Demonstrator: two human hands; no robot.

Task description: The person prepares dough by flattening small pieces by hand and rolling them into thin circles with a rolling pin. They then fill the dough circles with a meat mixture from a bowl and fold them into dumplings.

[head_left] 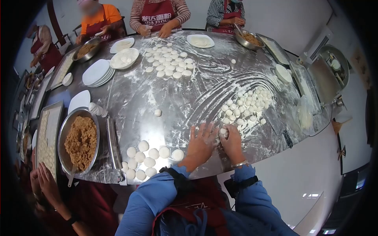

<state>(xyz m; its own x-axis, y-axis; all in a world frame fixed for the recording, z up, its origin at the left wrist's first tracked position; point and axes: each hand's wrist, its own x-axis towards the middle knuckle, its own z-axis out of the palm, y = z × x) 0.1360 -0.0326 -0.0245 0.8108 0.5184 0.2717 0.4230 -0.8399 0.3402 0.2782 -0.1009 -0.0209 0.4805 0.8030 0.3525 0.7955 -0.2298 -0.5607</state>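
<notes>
My left hand (201, 144) lies palm down on the floured metal table (177, 110), its fingers spread. Whether anything is under the palm is hidden. Close beside it, my right hand (232, 144) curls its fingers round a small white dough ball (223, 132). Just beyond the right hand is a heap of small dough balls (248, 103) in loose flour. To the left of my left hand sits a group of larger, flattened dough rounds (149, 162). A single dough ball (158, 113) lies apart, farther up the table.
At left stand a steel bowl of brown filling (80, 137), a tray of small pieces (49, 133) and stacked white plates (97, 72). Another group of dough rounds (169, 63) lies at the far side. Co-workers stand across the table; a neighbour's hands (47, 185) are at lower left.
</notes>
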